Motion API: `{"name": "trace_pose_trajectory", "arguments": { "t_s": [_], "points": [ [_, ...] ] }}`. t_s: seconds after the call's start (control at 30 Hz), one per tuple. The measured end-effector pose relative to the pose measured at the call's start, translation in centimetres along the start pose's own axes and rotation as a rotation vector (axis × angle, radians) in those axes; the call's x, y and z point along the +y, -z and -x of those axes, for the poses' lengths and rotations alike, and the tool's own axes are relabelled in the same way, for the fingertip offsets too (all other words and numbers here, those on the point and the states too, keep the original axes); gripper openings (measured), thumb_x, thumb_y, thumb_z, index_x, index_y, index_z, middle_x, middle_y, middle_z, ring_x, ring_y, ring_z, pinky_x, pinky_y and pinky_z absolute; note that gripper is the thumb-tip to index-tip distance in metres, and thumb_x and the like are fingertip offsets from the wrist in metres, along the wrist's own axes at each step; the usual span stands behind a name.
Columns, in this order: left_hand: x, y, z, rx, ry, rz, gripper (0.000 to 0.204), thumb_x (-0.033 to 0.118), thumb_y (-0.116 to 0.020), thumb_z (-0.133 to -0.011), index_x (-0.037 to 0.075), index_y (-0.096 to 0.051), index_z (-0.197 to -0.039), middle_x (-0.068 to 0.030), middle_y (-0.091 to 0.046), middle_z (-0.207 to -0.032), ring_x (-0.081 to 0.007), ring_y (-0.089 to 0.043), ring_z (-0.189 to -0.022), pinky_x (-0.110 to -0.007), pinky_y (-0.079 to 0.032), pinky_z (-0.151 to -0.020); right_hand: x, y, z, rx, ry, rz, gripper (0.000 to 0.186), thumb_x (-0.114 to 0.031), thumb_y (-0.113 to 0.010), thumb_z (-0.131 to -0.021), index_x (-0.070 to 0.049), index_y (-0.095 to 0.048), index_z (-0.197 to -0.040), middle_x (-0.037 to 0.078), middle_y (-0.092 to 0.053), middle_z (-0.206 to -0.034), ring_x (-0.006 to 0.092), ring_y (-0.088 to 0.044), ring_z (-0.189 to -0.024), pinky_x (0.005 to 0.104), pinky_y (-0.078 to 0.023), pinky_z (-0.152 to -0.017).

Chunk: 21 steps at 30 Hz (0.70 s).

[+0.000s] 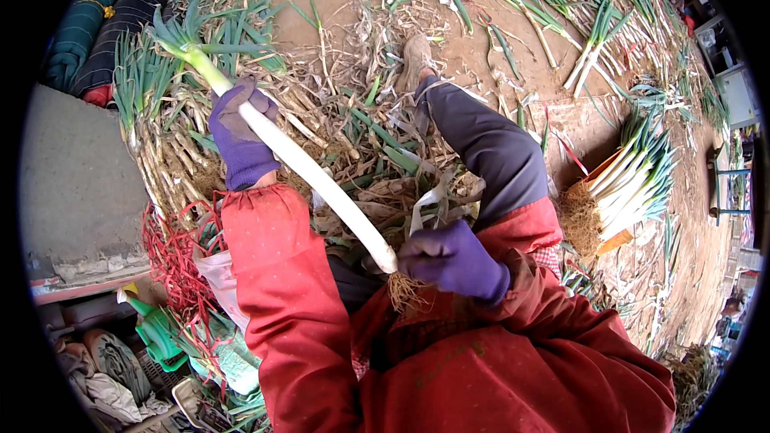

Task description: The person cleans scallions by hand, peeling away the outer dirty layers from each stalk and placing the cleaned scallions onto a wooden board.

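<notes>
A long green onion [309, 168] slants across my lap, its white shaft bare and smooth. My left hand [243, 132], in a purple glove, is closed round it just below the green leaves [180, 36]. At the lower end, beside the brown roots [405, 293], my right hand [457, 263] is closed, also gloved in purple. Its fingertips are slightly blurred against the root end; what they pinch is hidden. A pale strip of peel [425, 207] stands just above those fingers. Loose peelings [385, 144] lie heaped between my legs.
Unpeeled green onions [164, 144] lie at the left near red ties [172, 261]. A bundle of white-stemmed onions [626, 192] rests at the right. More onions [593, 8] cover the far right floor. A concrete slab [80, 184] and a green watering can [159, 335] are at left.
</notes>
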<state>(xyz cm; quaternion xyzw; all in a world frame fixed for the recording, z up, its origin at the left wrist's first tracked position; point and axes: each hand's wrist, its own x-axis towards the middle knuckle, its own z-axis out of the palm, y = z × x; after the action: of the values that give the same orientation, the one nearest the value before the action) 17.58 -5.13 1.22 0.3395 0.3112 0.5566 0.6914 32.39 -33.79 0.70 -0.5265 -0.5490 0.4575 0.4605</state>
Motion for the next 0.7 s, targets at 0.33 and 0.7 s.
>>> {"name": "trace_pose_trajectory", "arguments": {
  "t_s": [0.33,0.7],
  "points": [
    [0.5,0.8,-0.6,-0.014,0.003,-0.007,0.023,0.005,-0.063,-0.075,0.005,-0.049,-0.093,-0.0027,-0.047,-0.057,-0.0142,-0.044,-0.045,-0.026,-0.035,-0.040,-1.9,1.2,-1.5,0.033,0.049,0.329,0.027,-0.028,-0.068,-0.080,-0.005,-0.058,-0.071,0.014,-0.056,-0.063,0.0317,-0.057,-0.056,0.0389,-0.045,-0.050],
    [1.1,1.7,-1.1,-0.266,0.019,0.126,0.012,0.011,-0.056,-0.087,0.009,-0.055,-0.098,-0.0035,-0.048,-0.059,-0.0142,-0.042,-0.046,-0.027,-0.035,-0.041,-0.1,3.0,1.0,0.026,-0.130,-0.168,0.010,-0.009,-0.069,-0.078,-0.002,-0.065,-0.084,0.006,-0.060,-0.066,0.0135,-0.056,-0.057,0.0289,-0.045,-0.055]
  ]
}}
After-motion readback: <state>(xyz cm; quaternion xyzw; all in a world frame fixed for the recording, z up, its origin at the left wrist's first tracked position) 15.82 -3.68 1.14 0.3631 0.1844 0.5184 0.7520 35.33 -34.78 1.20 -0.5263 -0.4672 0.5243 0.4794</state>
